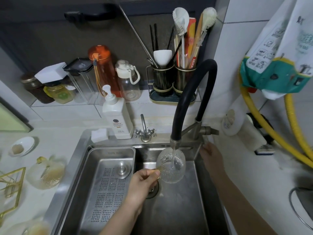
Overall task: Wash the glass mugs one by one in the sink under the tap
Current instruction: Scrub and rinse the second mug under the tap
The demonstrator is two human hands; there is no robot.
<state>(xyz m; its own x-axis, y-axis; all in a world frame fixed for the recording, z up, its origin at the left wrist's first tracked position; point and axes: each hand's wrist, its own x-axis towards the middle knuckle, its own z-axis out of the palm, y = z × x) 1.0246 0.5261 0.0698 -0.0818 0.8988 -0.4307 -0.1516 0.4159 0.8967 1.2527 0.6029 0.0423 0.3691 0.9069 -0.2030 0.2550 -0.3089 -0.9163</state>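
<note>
A clear textured glass mug (171, 166) hangs over the steel sink (179, 209), right under the black-hosed tap (174, 143). A thin stream of water runs from the spout into the mug. My left hand (144, 182) pinches the mug's gold handle from the left. My right hand (209, 152) rests on the tap's lever at the right side of the sink; its fingers are partly hidden behind the lever. Another glass mug with a gold handle (46, 173) stands on the counter to the left, and a third (36, 228) shows at the bottom left edge.
A perforated steel drain tray (108, 184) fills the sink's left half. A white soap pump bottle (117, 119), a sponge (99, 134) and a small second tap (144, 131) line the back rim. Bottles, jars and a utensil holder (172, 82) stand behind. A gold wire rack (10, 185) sits far left.
</note>
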